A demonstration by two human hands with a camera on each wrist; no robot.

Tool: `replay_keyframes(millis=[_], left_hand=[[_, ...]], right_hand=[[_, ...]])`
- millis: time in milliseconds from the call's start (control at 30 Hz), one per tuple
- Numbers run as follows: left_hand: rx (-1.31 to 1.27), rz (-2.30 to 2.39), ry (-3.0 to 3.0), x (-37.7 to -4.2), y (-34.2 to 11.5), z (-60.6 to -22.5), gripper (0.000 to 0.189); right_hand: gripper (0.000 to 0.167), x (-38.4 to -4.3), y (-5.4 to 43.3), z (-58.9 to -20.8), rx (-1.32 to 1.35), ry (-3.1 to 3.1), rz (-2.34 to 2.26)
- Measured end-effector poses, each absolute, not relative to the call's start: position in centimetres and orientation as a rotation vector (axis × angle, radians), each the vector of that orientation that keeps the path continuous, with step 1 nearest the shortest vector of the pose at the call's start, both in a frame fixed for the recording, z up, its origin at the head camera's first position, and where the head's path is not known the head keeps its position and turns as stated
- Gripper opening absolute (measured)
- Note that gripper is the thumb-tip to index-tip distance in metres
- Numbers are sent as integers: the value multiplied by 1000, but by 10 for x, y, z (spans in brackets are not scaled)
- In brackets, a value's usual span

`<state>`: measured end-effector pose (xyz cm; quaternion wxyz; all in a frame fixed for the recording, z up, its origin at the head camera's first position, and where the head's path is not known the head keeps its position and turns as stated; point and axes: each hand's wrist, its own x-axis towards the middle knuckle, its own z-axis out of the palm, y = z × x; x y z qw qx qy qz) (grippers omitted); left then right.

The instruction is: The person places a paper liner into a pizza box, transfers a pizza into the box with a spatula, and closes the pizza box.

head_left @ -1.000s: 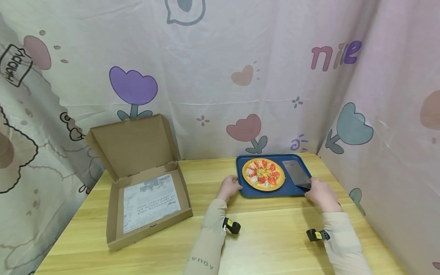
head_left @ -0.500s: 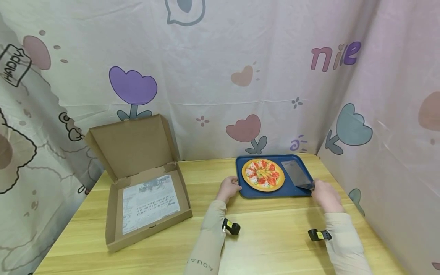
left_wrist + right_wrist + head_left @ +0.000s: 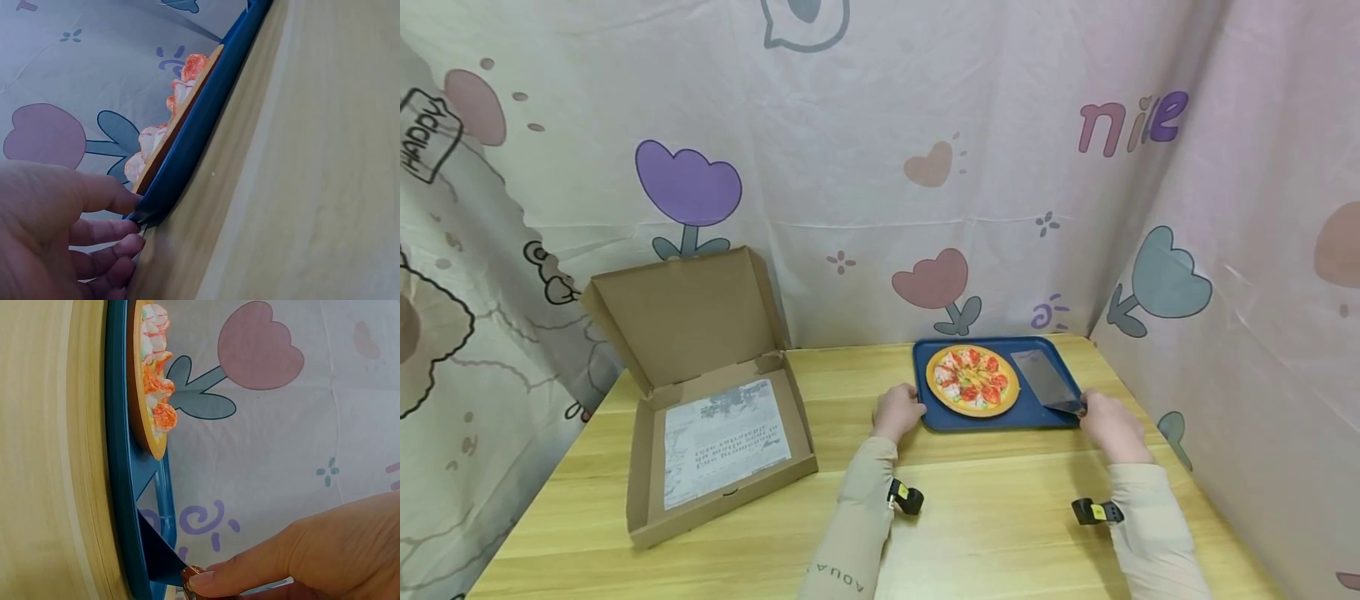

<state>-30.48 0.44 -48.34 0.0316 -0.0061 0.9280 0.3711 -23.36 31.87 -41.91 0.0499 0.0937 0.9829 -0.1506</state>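
Observation:
A blue tray (image 3: 992,421) lies at the back right of the table, bearing a round pizza (image 3: 973,381) with red and white toppings. My left hand (image 3: 898,412) pinches the tray's left front edge; in the left wrist view the thumb (image 3: 106,194) lies over the rim, with fingers below. On the tray's right side rests a spatula (image 3: 1047,379) with a wide, flat metal blade. My right hand (image 3: 1112,427) grips its handle just past the tray's right front corner. The right wrist view shows the thumb (image 3: 250,565) on the reddish-brown handle (image 3: 190,575), its lower part hidden.
To the left stands a cardboard pizza box (image 3: 651,467), lid (image 3: 688,321) raised and a printed sheet (image 3: 726,442) inside. A patterned curtain (image 3: 850,167) hangs behind and beside the wooden table (image 3: 985,517).
My right hand has shifted slightly right along the spatula's handle end. The left hand stays at the tray's edge. Tray, pizza and box keep their places.

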Motion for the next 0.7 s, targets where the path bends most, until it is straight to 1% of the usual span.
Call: replay_keyframes(millis=[133,300,400,533,700], left_hand=[[-75,1022,2933,-301,6,-483,32],[-113,1015,2949,-300,7,-486,30],[-119,1022,2948,-301,8,-485,29],[-135,1028,2945,-301,9,-485,29],[-152,1050,2931,-301,9,-486,27]], right_hand=[[37,-233,319,-420,293,2990,-457],[25,-233,319,-419,354,2952,-475],[24,-233,322,-417,369,2933,-490],[20,-234,329,-411,304,2955,-462],[14,-243,341,-392,207,2942,-322]])
